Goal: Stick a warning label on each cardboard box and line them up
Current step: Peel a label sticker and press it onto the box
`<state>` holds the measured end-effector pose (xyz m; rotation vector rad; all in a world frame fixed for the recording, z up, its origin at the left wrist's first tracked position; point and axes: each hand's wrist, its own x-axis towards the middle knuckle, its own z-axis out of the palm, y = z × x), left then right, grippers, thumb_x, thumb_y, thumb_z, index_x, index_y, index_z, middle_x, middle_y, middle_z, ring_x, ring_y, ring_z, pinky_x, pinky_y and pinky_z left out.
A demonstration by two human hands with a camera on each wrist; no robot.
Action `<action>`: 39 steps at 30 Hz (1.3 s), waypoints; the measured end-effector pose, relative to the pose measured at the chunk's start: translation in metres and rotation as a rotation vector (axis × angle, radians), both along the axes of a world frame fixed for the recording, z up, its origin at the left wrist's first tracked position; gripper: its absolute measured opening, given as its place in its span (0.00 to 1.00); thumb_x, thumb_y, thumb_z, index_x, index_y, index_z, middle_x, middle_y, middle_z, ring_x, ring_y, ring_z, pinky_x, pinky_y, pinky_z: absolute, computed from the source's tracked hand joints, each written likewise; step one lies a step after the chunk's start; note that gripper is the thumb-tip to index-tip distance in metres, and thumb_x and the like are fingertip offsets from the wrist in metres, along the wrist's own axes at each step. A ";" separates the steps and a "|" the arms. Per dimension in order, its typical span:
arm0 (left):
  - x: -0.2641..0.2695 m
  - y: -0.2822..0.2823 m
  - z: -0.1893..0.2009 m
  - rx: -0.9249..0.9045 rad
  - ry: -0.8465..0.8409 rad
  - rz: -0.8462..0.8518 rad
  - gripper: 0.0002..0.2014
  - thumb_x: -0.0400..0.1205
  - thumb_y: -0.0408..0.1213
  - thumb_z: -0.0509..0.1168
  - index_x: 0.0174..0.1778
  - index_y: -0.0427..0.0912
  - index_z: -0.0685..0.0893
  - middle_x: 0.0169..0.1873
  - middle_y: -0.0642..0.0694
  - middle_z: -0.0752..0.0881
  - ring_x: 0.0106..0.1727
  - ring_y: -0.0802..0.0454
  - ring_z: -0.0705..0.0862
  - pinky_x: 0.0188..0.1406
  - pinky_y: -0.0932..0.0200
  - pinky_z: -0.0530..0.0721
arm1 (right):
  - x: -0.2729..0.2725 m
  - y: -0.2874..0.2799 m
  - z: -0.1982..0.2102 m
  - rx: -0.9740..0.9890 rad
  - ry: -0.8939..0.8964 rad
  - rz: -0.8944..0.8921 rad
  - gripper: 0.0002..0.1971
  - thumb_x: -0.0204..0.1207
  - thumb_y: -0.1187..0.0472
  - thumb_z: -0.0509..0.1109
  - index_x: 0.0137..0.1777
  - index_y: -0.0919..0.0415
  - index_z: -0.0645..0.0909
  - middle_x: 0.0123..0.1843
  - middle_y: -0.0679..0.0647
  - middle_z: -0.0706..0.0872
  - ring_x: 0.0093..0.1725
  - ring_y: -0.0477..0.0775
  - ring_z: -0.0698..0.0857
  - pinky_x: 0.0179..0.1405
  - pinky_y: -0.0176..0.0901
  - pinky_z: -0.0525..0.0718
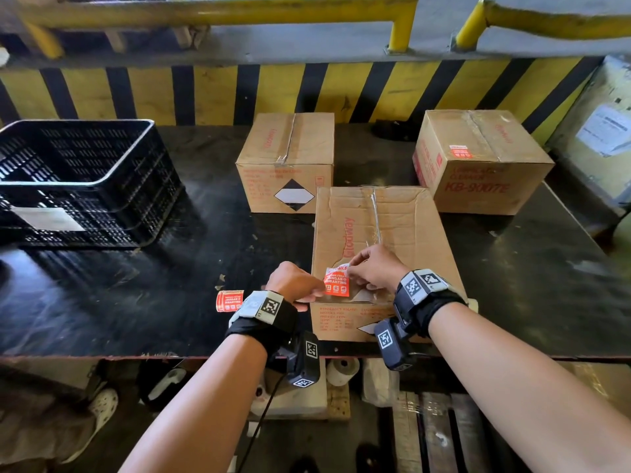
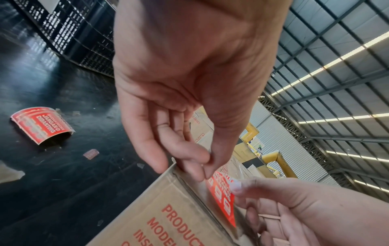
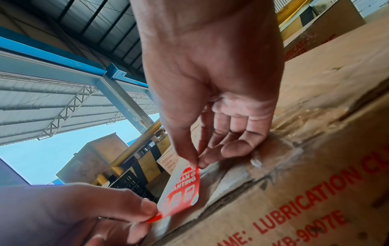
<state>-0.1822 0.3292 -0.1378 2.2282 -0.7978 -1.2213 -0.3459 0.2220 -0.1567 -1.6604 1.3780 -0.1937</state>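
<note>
A red warning label (image 1: 336, 283) hangs just over the near left corner of the nearest cardboard box (image 1: 382, 233). My left hand (image 1: 316, 295) pinches its lower corner, and my right hand (image 1: 351, 273) pinches its top edge. The right wrist view shows the label (image 3: 183, 188) standing nearly on edge above the box top (image 3: 305, 149). In the left wrist view my left fingertips (image 2: 207, 166) meet at the label (image 2: 223, 196). A second box (image 1: 286, 155) stands behind. A third box (image 1: 478, 155) at the back right carries a label (image 1: 459, 151).
A curled stack of spare labels (image 1: 229, 300) lies on the black table (image 1: 205, 268) left of my left wrist. A black plastic crate (image 1: 78, 179) fills the table's left side. A yellow-and-black striped wall (image 1: 205, 93) backs the table. Paper scraps litter the table.
</note>
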 end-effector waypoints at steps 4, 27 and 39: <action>-0.001 -0.004 0.001 0.029 0.005 -0.015 0.09 0.73 0.35 0.78 0.48 0.38 0.95 0.42 0.44 0.96 0.37 0.55 0.91 0.46 0.56 0.94 | 0.002 -0.004 0.001 0.067 0.019 -0.008 0.06 0.77 0.59 0.81 0.46 0.59 0.89 0.42 0.55 0.93 0.37 0.49 0.88 0.38 0.41 0.89; 0.001 0.003 -0.005 -0.145 0.011 -0.043 0.07 0.77 0.37 0.79 0.45 0.45 0.87 0.38 0.47 0.92 0.36 0.58 0.88 0.41 0.57 0.94 | -0.005 0.001 0.000 -0.163 -0.232 0.066 0.11 0.75 0.53 0.83 0.51 0.57 0.90 0.49 0.50 0.92 0.42 0.48 0.91 0.34 0.32 0.86; 0.001 -0.004 -0.004 -0.120 -0.002 -0.055 0.09 0.77 0.37 0.80 0.44 0.46 0.85 0.38 0.48 0.92 0.36 0.58 0.89 0.40 0.59 0.93 | 0.000 -0.003 0.002 -0.079 -0.203 0.046 0.12 0.74 0.52 0.84 0.50 0.55 0.87 0.53 0.52 0.92 0.49 0.51 0.94 0.34 0.43 0.91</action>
